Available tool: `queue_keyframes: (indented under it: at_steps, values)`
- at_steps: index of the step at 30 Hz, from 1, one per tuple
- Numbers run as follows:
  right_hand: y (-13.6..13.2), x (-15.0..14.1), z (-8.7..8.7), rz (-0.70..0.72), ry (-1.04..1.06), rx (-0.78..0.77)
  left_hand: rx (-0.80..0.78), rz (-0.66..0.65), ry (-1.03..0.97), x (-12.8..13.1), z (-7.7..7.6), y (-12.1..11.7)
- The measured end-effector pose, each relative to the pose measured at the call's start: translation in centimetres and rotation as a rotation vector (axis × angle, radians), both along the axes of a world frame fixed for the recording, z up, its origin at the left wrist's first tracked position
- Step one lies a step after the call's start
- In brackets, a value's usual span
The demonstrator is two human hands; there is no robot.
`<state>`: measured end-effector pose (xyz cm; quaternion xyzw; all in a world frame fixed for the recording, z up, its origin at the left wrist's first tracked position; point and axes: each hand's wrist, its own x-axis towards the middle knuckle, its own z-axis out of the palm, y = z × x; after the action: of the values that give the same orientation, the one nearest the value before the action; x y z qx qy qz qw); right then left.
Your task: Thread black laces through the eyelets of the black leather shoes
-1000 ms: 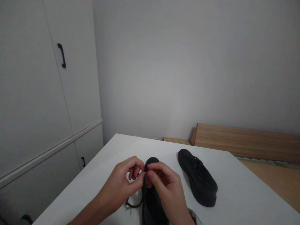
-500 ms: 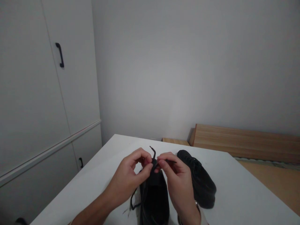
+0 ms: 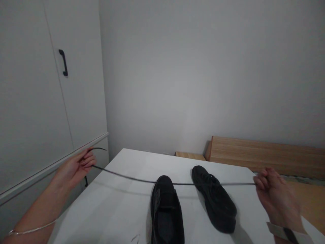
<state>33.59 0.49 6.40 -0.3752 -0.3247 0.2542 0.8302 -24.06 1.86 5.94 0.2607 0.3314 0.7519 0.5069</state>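
Note:
A black shoelace [image 3: 122, 175] stretches outward on both sides of a black shoe [image 3: 166, 203], crossing near its front. My left hand [image 3: 80, 166], out past the table's left edge, is closed around one end, with a short tip sticking out above the fingers. Far to the right, my right hand [image 3: 273, 188] is closed on the other end and slightly blurred. The shoe stands upright, its opening towards me. Whether the lace runs through its eyelets cannot be made out. A second black shoe [image 3: 215, 200], laced, sits to the right beneath the stretched lace.
Both shoes stand on a white table [image 3: 111, 206]. Thin dark marks or strands lie at its near side. A white cabinet [image 3: 81, 84] is on the left, a wooden headboard [image 3: 254, 152] behind on the right, and a grey wall [image 3: 177, 84] at the back.
My hands were close together over the near shoe, pinching the lace. They have moved wide apart, left and right, drawing the lace out into a long line.

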Motion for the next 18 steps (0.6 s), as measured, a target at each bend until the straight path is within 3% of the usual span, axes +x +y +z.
queue_keyframes:
  at_steps: [3, 7, 10, 16, 18]
  values:
    - [0.2, 1.3, -2.1, -0.124, 0.06, 0.013, -0.03, 0.089, -0.005, -0.8, -1.9, 0.7]
    - [0.2, -1.9, -4.0, -0.094, 0.003, -0.021, 0.001, 0.158, 0.059, 1.0, -3.0, 2.0]
    - [0.0, -6.4, -4.9, 0.018, -0.193, -0.108, 0.038, 0.116, 0.135, 3.9, -3.2, 2.9]
    - [-0.4, -13.4, -5.6, 0.211, -0.623, -0.113, 0.046, -0.031, 0.297, 9.5, -4.4, 3.0]
    - [-0.6, -14.5, -6.3, 0.389, -0.683, -0.161, 0.015, -0.083, 0.374, 10.7, -5.1, 2.6]
